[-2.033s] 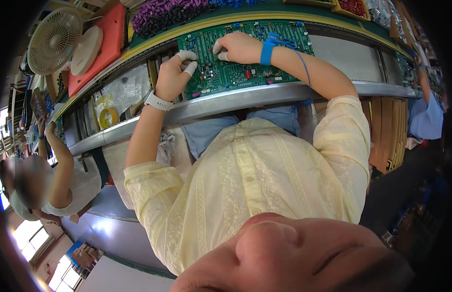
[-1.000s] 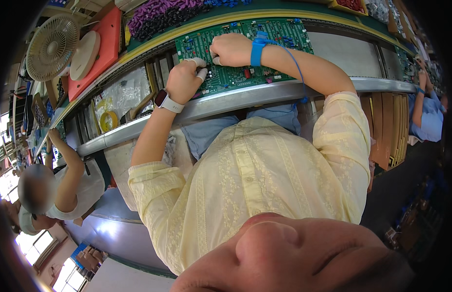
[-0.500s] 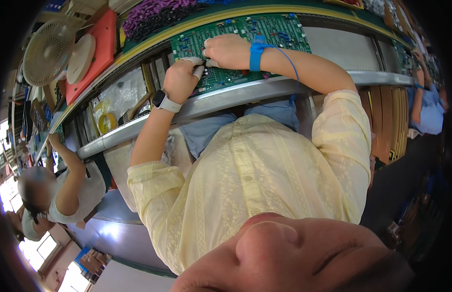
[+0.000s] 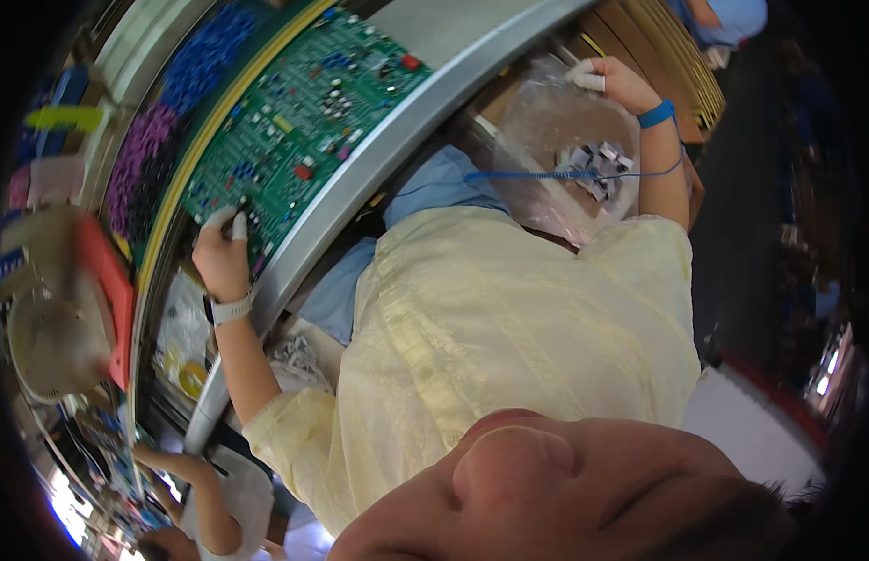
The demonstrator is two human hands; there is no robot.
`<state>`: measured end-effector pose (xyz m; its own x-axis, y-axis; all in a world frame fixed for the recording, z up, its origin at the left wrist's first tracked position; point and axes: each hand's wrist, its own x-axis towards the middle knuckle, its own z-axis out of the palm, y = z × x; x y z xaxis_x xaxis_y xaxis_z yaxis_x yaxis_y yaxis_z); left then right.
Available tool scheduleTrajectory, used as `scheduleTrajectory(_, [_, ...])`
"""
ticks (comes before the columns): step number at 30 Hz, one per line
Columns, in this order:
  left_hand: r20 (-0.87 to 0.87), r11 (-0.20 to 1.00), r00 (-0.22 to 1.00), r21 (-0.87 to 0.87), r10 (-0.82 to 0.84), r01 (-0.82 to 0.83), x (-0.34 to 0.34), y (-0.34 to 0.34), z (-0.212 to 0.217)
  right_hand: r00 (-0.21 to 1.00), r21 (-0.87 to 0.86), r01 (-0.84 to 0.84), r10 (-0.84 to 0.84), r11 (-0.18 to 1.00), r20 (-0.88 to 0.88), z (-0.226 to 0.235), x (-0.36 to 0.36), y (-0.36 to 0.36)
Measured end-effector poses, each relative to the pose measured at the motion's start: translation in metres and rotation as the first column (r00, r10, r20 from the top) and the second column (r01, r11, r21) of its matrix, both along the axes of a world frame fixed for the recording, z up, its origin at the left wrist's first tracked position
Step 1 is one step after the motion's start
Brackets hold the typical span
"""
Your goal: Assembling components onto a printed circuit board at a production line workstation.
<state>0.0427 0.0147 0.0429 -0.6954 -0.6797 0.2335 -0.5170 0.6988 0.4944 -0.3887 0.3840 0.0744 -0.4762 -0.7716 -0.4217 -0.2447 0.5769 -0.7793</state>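
**Green circuit board on rail; right hand now at parts bag**

Green rectangular circuit board, densely populated with small blue, red and white components, is lying tilted on the grey metal conveyor rail in the upper left of the view. To its far left, a red plastic tray and a beige desk fan are standing beside the line.

The left hand, wearing white finger cots and a white wristband, is pressing on the board's lower left corner; its fingers are lying close together, index tip touching the board surface. Whether anything is pinched beneath them cannot be told.

Moving right, a clear plastic bag of small grey-white parts is lying open below the rail. The right hand, with a blue wrist strap and trailing blue cord, is gripping the bag's upper rim, fingers curled shut on the plastic.

Handling judgement: the board is appearing stiff, light and fragile; it is best taken by its bare edges, not by the mounted components. The bag is soft and slippery.

Against the earlier frames: both hands were then resting on the board; the right hand is now well apart from it, at the bag, and the view is turning markedly.
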Motion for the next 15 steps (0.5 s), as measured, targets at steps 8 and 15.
scheduleTrajectory(8, [0.084, 0.998, 0.995, -0.038, 0.054, -0.051, -0.003, 0.012, 0.0, 0.785, 0.548, 0.106, 0.268, 0.83, -0.558, -0.144, -0.003, 0.077])
scheduleTrajectory(15, [0.133, 0.983, 0.989, -0.158, -0.067, 0.088, 0.008, 0.011, 0.003, 0.679, 0.369, 0.354, 0.035, 0.86, -0.734, -0.176, -0.006, 0.009])
